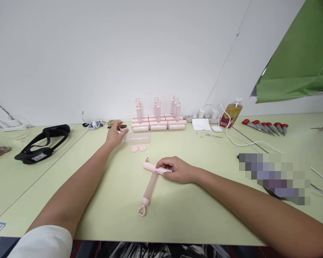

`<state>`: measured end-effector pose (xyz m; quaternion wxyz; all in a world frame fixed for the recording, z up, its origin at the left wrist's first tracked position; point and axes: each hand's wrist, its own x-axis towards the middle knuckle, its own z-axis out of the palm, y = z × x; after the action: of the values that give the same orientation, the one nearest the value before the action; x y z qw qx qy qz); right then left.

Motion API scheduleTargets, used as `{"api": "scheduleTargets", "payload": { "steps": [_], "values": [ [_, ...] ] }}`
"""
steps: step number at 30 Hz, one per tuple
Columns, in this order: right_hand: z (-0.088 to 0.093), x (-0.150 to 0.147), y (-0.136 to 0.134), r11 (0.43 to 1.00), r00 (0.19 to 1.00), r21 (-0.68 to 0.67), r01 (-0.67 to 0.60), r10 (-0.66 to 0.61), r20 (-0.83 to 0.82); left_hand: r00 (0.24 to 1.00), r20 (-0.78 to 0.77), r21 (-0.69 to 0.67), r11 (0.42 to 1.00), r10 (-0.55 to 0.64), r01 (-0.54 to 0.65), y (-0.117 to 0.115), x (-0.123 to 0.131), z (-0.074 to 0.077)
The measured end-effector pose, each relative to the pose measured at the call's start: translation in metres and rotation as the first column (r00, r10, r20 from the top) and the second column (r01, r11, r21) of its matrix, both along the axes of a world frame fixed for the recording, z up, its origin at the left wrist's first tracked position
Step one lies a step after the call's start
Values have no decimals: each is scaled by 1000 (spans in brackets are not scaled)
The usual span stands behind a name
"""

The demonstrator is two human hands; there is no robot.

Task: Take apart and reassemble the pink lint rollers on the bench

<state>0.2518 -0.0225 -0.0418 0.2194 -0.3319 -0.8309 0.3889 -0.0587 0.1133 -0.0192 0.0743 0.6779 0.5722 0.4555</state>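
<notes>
My right hand [177, 170] is closed round the right end of a pale pink bar-shaped part [150, 166] on the green table. A translucent pink tube [150, 187] with a heart-shaped loop [142, 210] lies against the bar, pointing toward me. Farther left, my left hand [115, 136] grips a small white cylinder [123, 128] with a dark top. Just right of it lie a clear piece [140, 138] and two pink discs [138, 148].
Pink units with upright tubes [158, 123] line the wall. A black headset [44, 145] lies left. At right are a bottle [231, 113], white cables [239, 144], red-handled tools [266, 126], tweezers [208, 135], and a blurred object [271, 179].
</notes>
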Motion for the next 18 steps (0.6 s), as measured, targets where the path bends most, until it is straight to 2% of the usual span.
{"api": "scheduleTargets", "payload": {
  "steps": [5,10,11,13,15,18],
  "values": [
    [-1,0,1,1000,1000,-2,1,-1,-8,995,-98,-46,999,-5,0,-6,-5,3],
    [-2,0,0,1000,1000,6,-6,6,-9,920,-324,205,966,221,-160,-27,5,14],
    [-1,0,0,1000,1000,7,-9,9,-8,901,-382,170,974,208,-152,-31,10,17],
    [-1,0,0,1000,1000,5,-10,10,-8,847,-524,-36,992,86,-123,-39,22,19],
    [-1,0,0,1000,1000,4,-8,8,-6,782,-623,-208,969,-26,-133,-42,32,19],
    [-1,-1,0,1000,1000,13,-14,14,-6,733,-676,-278,948,-79,-154,-38,41,14]
  ]
}}
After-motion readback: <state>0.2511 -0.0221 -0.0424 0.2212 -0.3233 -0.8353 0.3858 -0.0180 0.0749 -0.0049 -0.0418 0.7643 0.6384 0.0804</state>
